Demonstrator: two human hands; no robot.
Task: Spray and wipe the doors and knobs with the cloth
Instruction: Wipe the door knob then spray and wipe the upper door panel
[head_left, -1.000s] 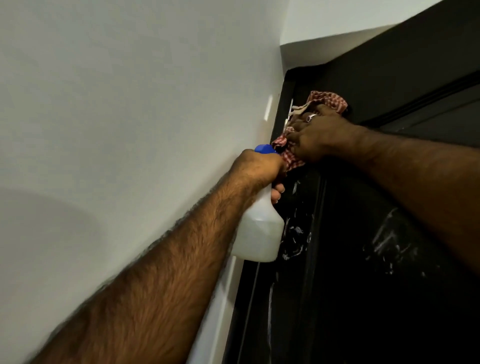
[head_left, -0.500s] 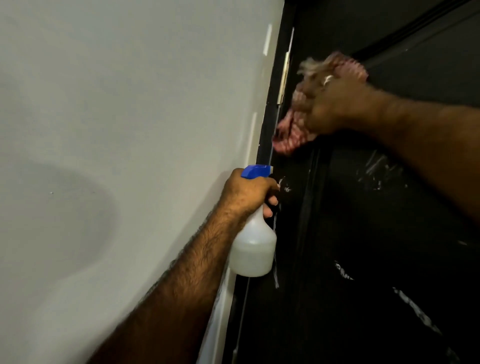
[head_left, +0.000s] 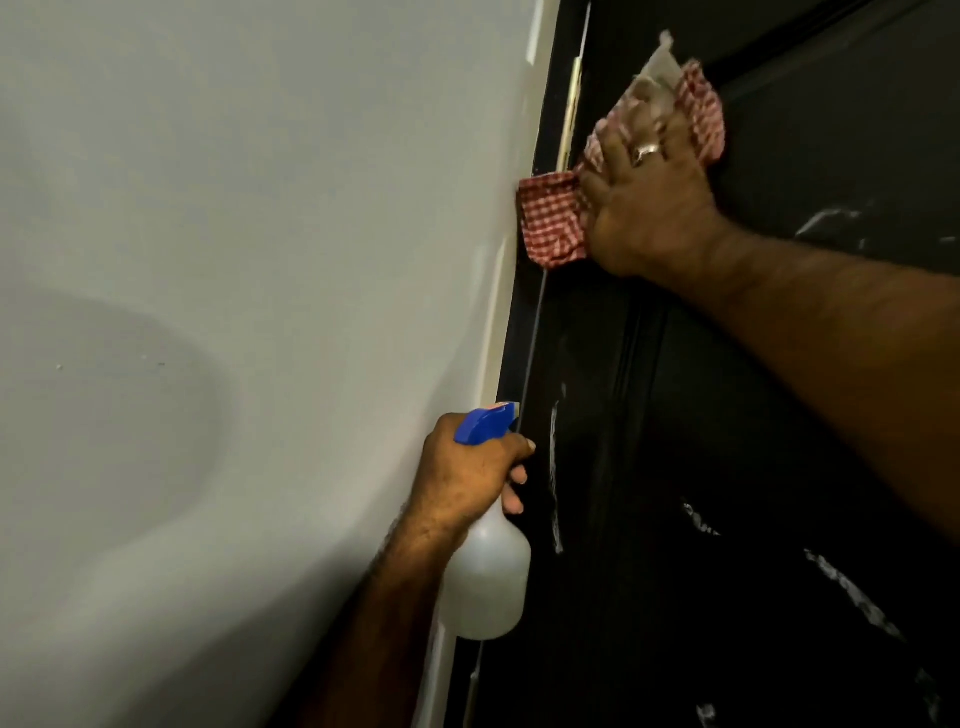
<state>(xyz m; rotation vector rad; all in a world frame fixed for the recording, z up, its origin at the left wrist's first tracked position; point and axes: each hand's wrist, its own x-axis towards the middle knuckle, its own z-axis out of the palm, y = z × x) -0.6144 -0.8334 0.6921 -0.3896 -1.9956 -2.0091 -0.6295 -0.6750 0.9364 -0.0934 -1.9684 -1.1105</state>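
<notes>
A black door (head_left: 727, 467) fills the right side, with white streaks of spray on its panels. My right hand (head_left: 644, 202), a ring on one finger, presses a red-and-white checked cloth (head_left: 550, 218) flat against the door's upper left edge, near the hinge side. Lower down, my left hand (head_left: 467, 473) grips the neck of a white spray bottle (head_left: 488, 582) with a blue trigger head (head_left: 485, 422), held close to the door's edge. No knob is in view.
A plain white wall (head_left: 234, 312) takes up the whole left half, meeting the black door frame (head_left: 550, 78) along a pale trim strip (head_left: 493, 322). A metal hinge strip (head_left: 571, 104) shows near the top of the frame.
My right hand and the cloth have slid down the door's hinge edge from the top corner. The view has tilted downward, and my left hand with the bottle sits lower in it.
</notes>
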